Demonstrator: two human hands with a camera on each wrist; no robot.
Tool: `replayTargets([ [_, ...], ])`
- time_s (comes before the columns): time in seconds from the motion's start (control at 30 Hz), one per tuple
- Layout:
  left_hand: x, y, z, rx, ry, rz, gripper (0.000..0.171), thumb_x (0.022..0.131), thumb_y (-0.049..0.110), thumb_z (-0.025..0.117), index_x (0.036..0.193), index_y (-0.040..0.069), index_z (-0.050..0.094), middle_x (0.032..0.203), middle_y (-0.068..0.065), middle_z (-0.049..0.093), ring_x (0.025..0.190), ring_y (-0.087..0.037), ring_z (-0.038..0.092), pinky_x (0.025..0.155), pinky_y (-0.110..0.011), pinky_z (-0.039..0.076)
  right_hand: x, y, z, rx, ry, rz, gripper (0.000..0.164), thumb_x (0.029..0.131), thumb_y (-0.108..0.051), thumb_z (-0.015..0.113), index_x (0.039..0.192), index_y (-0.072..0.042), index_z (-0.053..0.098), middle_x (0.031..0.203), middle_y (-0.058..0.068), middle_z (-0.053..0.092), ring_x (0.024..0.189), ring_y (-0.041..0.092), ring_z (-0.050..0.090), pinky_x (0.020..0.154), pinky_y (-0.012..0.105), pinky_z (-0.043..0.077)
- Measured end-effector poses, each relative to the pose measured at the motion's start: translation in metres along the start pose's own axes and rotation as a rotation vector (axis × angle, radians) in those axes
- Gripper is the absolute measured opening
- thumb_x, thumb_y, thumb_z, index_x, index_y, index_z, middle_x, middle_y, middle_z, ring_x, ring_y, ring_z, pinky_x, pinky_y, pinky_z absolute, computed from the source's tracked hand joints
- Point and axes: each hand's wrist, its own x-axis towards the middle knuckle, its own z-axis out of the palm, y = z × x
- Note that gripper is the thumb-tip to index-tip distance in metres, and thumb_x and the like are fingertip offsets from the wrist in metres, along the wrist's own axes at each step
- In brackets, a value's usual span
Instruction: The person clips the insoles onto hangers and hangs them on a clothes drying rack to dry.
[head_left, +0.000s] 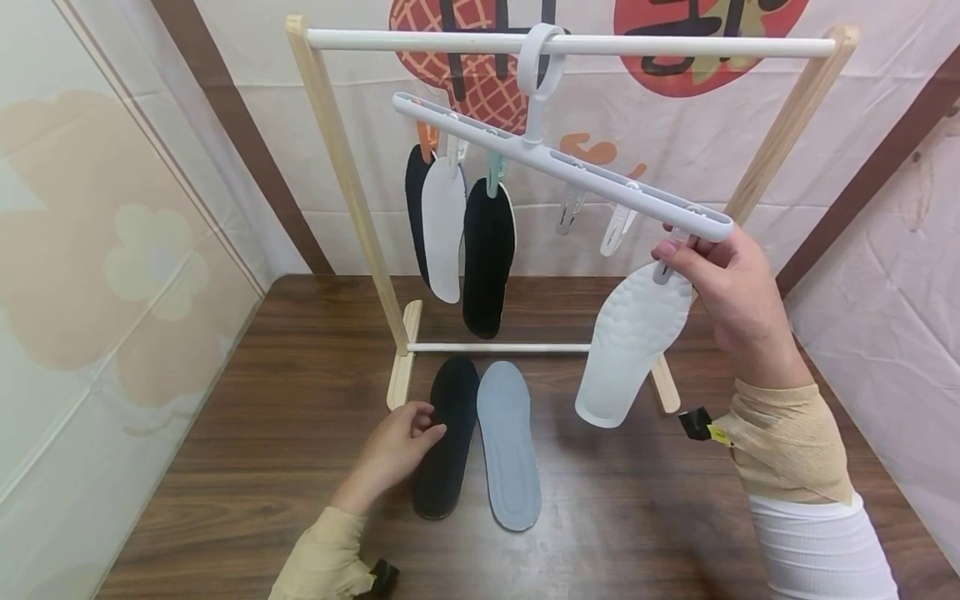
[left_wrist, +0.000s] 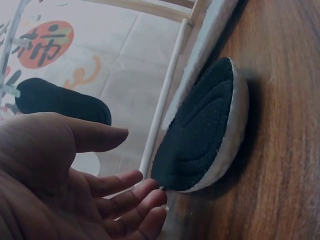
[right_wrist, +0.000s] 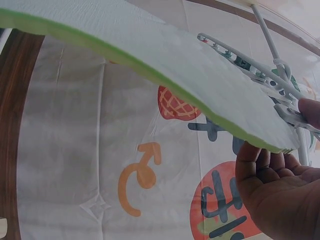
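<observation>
My right hand (head_left: 742,287) is at the low right end of a tilted white clip hanger (head_left: 630,187), pinching a clear clothespin (head_left: 670,258) there. From that clothespin hangs a white insole (head_left: 630,342); the right wrist view shows the green edge of this insole (right_wrist: 150,75) and curled fingers beside its tip. My left hand (head_left: 397,446) is low over the table, loosely curled and holding nothing, beside a black insole (head_left: 448,450). In the left wrist view its fingertips overlap the near end of that black insole (left_wrist: 200,130). A grey insole (head_left: 510,442) lies to its right.
A wooden rack (head_left: 341,150) with a white top bar (head_left: 675,47) carries the hanger by its ring (head_left: 529,62). Black (head_left: 489,258) and white insoles (head_left: 442,233) hang at the left. Two unused clothespins (head_left: 618,229) dangle mid-right. A printed cloth (head_left: 300,108) backs the table.
</observation>
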Motion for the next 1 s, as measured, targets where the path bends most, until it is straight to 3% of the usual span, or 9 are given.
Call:
replayTargets([
  [0.6,0.0026,-0.0067,0.0005,0.016,-0.037,-0.056,0.046,0.095,0.025,0.069,0.128,-0.005,0.058,0.111,-0.016,0.069,0.101,-0.029,0.067,0.09,-0.05,0.051,-0.0013,0.0004,-0.0021,-0.005,-0.003,-0.01,0.017,0.092,0.001,0.07,0.107,-0.006,0.068,0.084,0.001,0.063,0.084,0.014,0.061,0.076,0.022,0.048],
  [1.0,0.0089,-0.0038,0.0058,0.139,-0.017,-0.08,0.042,0.095,0.028,0.069,0.122,-0.003,0.063,0.103,-0.014,0.071,0.101,-0.034,0.067,0.091,-0.053,0.05,-0.002,-0.0002,-0.0018,0.007,0.002,-0.012,0.016,0.091,0.001,0.07,0.106,-0.006,0.069,0.082,0.0,0.063,0.082,0.013,0.06,0.075,0.022,0.048],
])
